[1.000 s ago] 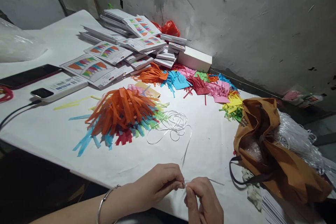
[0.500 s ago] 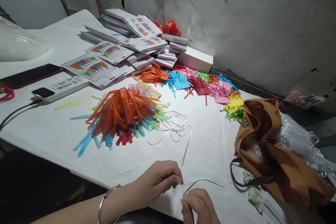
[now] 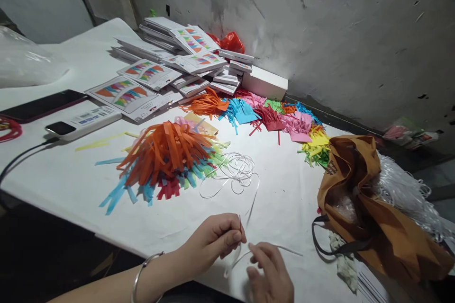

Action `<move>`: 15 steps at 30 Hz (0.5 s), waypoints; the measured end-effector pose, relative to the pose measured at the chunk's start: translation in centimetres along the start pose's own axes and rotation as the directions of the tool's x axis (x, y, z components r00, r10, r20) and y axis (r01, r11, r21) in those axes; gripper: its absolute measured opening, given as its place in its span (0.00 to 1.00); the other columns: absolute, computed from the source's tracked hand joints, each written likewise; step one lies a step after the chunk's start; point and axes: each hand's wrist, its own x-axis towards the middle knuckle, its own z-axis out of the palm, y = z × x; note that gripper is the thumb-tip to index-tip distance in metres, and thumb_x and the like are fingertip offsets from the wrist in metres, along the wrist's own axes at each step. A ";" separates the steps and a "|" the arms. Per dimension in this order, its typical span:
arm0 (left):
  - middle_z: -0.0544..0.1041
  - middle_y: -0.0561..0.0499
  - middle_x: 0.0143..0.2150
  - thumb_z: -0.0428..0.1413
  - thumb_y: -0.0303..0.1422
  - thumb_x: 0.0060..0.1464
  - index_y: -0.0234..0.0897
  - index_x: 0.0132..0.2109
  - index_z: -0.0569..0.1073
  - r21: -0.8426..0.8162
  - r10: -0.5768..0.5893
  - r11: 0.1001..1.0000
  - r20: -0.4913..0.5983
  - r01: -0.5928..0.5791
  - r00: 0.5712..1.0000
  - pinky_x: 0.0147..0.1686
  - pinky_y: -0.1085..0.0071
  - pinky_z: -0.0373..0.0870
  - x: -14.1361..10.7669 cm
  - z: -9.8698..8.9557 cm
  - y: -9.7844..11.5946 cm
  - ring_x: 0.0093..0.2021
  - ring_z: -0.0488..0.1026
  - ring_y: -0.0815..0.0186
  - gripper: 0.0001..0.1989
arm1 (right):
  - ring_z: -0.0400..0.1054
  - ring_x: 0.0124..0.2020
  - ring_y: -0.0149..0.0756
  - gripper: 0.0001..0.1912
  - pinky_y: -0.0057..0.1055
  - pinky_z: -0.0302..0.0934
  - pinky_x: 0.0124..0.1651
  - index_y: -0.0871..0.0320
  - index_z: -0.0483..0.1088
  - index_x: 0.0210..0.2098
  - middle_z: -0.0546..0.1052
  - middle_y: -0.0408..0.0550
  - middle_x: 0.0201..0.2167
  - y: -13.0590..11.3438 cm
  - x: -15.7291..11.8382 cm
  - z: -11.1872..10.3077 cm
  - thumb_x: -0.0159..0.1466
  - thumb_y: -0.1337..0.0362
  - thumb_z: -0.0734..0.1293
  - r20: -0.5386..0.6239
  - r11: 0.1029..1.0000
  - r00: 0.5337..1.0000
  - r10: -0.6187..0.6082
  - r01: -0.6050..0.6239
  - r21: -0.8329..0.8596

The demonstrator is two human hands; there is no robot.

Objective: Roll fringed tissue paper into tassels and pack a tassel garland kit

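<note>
Head view, and here's the left hand point(image 3: 213, 239) above the worktop's point(image 3: 284, 208) near edge, thumb and forefinger pinching a thin, dark sliver point(image 3: 240, 221) upright, perhaps a needle, though it's too small to be sure. White string point(image 3: 240, 170) loops down right below those fingertips, its loose end trailing rightward past the right hand point(image 3: 270, 270). That one's just beside, thumb and forefinger parted; contact with the string, can't tell! The string's loose coil lies beyond both hands, towards the worktop's middle, beside orange fringed paper point(image 3: 170, 147).
</note>
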 end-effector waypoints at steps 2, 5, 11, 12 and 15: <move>0.66 0.55 0.27 0.52 0.51 0.64 0.35 0.33 0.71 0.167 0.011 0.985 0.108 -0.030 0.994 0.28 0.74 0.59 0.1 0.0 0.9 0.27 0.60 0.71 0.23 | 0.70 0.35 0.33 0.15 0.28 0.65 0.37 0.48 0.73 0.54 0.73 0.47 0.39 -0.4 1.1 -0.9 0.71 0.55 0.63 -0.004 0.996 0.997 0.077 -0.077 0.036; 0.67 0.54 0.31 0.50 0.52 0.65 0.35 0.35 0.71 0.220 -0.041 0.975 0.294 -0.026 0.955 0.33 0.73 0.60 0.8 0.1 1.9 0.31 0.62 0.69 0.23 | 0.69 0.33 0.33 0.10 0.28 0.63 0.35 0.49 0.77 0.47 0.71 0.44 0.33 -1.6 3.4 -1.7 0.69 0.57 0.66 0.158 0.972 0.976 0.153 -0.177 0.155; 0.69 0.54 0.34 0.59 0.53 0.57 0.36 0.41 0.68 -0.082 -0.141 0.980 0.368 0.183 0.919 0.24 0.76 0.56 3.1 0.2 2.4 0.25 0.58 0.74 0.23 | 0.64 0.28 0.28 0.10 0.26 0.60 0.31 0.54 0.70 0.31 0.66 0.40 0.29 -3.0 8.2 -2.5 0.69 0.61 0.65 0.119 0.937 0.982 0.148 -0.178 0.300; 0.70 0.54 0.36 0.62 0.51 0.54 0.37 0.43 0.67 -0.092 -0.132 0.980 0.346 0.174 0.929 0.23 0.76 0.57 3.4 0.3 2.6 0.25 0.57 0.74 0.23 | 0.64 0.29 0.28 0.09 0.26 0.59 0.31 0.54 0.70 0.32 0.67 0.40 0.30 -3.0 8.9 -2.8 0.70 0.60 0.65 0.087 0.944 0.986 0.139 -0.159 0.291; 0.67 0.58 0.31 0.62 0.44 0.55 0.39 0.48 0.67 0.025 -0.116 0.993 0.241 0.113 0.964 0.21 0.76 0.57 4.0 0.7 3.1 0.22 0.57 0.75 0.20 | 0.63 0.28 0.26 0.09 0.27 0.60 0.31 0.54 0.69 0.35 0.69 0.42 0.38 -3.0 10.3 -3.3 0.71 0.58 0.64 0.071 0.935 0.986 0.148 -0.163 0.315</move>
